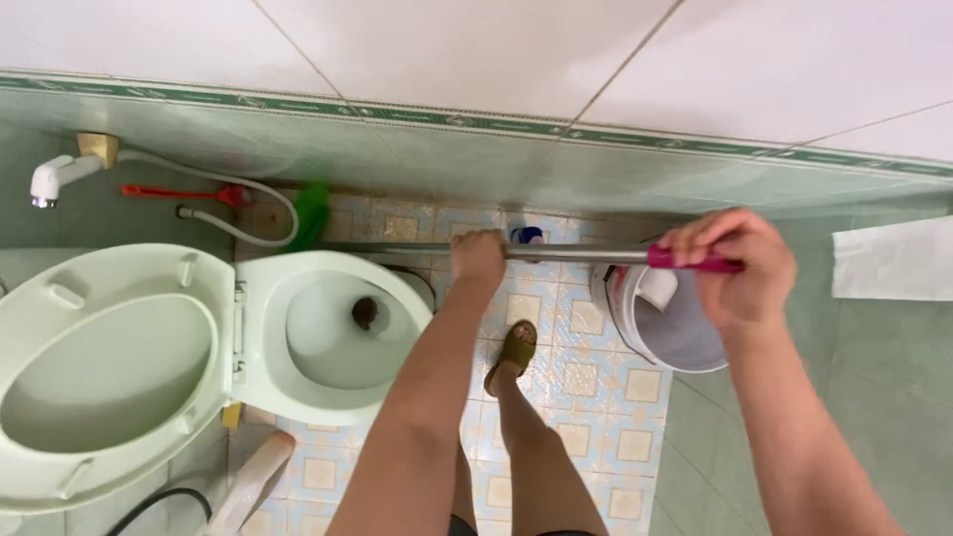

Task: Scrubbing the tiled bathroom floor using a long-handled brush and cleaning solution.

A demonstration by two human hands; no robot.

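A long pole [576, 254] is held level across the frame, left hand [478, 258] at its middle, right hand [733, 268] at its grip end. The toilet [328, 333] lies left of the left hand; a bucket [660, 323] is set below the right hand, a foot [512, 352] between them

I observed even, diffuse, fairly bright illumination with no single visible source, and the white wall tiles [476, 50] read close to overexposed while the green tiles [893, 397] stayed muted. Shadows were soft and faint, gathered under the toilet bowl [328, 328] and inside the bucket [675, 333], and a mild sheen lay on the raised toilet lid [99, 367]. Wide-angle distortion bowed the tile border toward the frame edges, and I noted slight softness on the right hand [735, 268], whereas the floor tiles [586, 377] held reasonably sharp.
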